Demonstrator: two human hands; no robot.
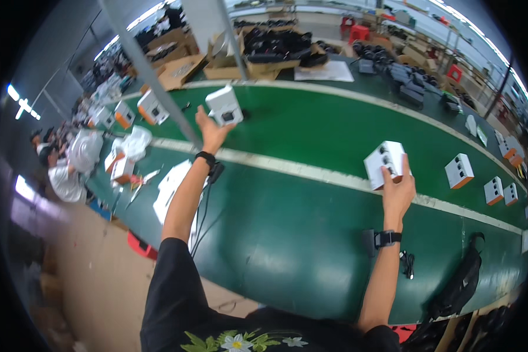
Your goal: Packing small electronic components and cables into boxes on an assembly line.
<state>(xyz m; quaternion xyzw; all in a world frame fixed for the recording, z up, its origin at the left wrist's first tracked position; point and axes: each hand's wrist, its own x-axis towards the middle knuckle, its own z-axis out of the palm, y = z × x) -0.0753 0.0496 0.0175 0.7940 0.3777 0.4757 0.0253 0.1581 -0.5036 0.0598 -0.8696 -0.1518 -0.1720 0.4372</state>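
My left hand (211,132) reaches far out over the green conveyor belt (311,234) and holds a small white box (225,105) by its lower edge. My right hand (397,190) grips a second white box (384,161) with dark round marks on its face, lifted a little above the belt at the right. Both wrists wear a black band.
More white-and-orange boxes (459,171) sit along the belt to the right and at the far left (152,107). Open cardboard cartons (264,50) with dark parts stand behind. A slanted metal post (152,76) crosses the left. Black cables (407,263) lie near the front edge. People sit at far left.
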